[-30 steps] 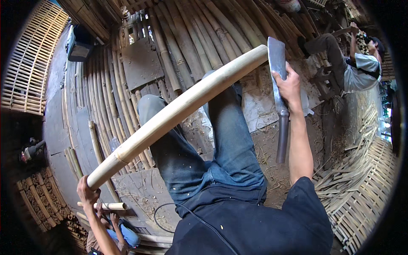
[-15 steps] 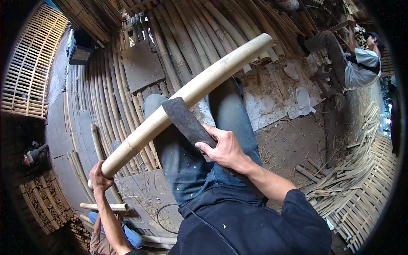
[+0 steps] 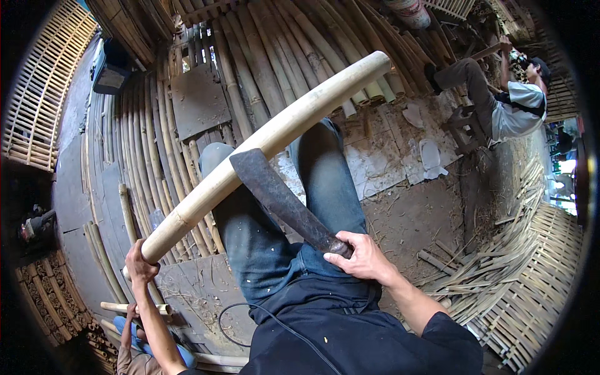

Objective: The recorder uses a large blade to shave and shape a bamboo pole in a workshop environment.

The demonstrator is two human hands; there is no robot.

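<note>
A thick, pale bamboo pole (image 3: 312,109) slants across my thighs, its far end raised up and to the right. My left hand (image 3: 143,260) is closed round its near lower-left end. A dark, heavy-bladed machete (image 3: 278,200) rests or hovers with its broad tip at the pole's middle; whether it touches the bamboo I cannot tell. My right hand (image 3: 364,256) grips the machete by its narrow dark handle end, close to my lap.
Rows of bamboo poles (image 3: 262,75) cover the far floor. At right lie split strips and a woven bamboo panel (image 3: 531,281). A co-worker (image 3: 515,106) sits far right; another person (image 3: 134,350) at lower left holds a short bamboo piece (image 3: 134,307). A dark bin (image 3: 111,72) stands far left.
My right hand has moved right and back toward my body, from higher on the machete to its handle end, baring more of the blade. My left hand still holds the pole.
</note>
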